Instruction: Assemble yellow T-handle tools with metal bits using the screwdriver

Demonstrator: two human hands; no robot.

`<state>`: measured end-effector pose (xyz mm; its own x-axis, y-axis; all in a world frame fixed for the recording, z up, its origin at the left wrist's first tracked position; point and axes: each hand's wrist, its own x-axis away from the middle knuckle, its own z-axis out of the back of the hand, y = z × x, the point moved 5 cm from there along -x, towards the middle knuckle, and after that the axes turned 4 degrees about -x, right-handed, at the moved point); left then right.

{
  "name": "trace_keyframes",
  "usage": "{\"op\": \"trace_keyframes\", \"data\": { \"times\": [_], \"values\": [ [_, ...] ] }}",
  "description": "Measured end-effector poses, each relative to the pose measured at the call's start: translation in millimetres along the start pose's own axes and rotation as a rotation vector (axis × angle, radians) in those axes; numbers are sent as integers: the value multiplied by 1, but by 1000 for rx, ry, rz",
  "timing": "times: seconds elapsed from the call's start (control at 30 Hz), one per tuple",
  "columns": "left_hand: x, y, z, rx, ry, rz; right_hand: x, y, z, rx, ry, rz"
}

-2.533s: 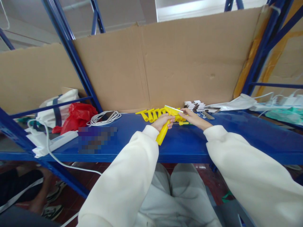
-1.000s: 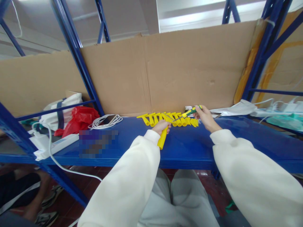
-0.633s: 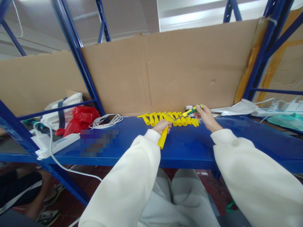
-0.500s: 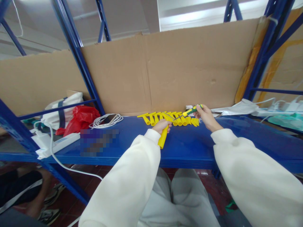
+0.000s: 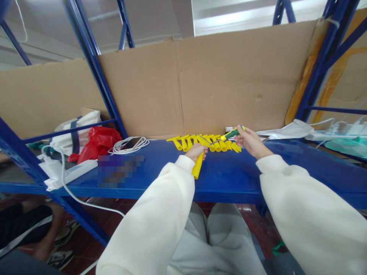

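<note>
My left hand is closed around a yellow tube-like plastic piece, its open end pointing down toward me. In my right hand is a screwdriver with a green and yellow handle. Its thin metal shaft slants down to the left, and the tip reaches close to my left hand; whether it touches the piece I cannot tell. Behind both hands, several similar yellow pieces lie in a row along the back of the blue shelf.
A cardboard panel stands along the back. To the left lie a coiled white cable, a red plastic bag and a white power strip. White packaging is at the right. Another person's leg shows at lower left.
The right hand's fingers have shifted on the screwdriver handle, which looks rotated, its green side showing more. The left hand and its yellow piece stay in place.
</note>
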<state>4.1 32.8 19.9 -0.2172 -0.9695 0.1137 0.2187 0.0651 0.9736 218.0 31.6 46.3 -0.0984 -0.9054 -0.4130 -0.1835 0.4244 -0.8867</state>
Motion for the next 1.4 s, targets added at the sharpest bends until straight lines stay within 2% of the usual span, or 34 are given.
{"op": "trace_keyframes", "data": {
  "times": [0.2,0.43,0.7,1.1,1.4],
  "values": [
    [-2,-1,3,-13,16,12,3,-2,-4,-29,-72,-87],
    [-9,-6,7,-36,28,3,-3,5,1,71,-112,-46],
    [-10,-7,7,-62,33,26,-9,5,10,172,-22,79],
    [-13,-9,7,-65,17,7,-5,3,10,198,46,61],
    [-11,-8,8,-83,45,10,-6,5,8,197,-86,58]
  ]
}}
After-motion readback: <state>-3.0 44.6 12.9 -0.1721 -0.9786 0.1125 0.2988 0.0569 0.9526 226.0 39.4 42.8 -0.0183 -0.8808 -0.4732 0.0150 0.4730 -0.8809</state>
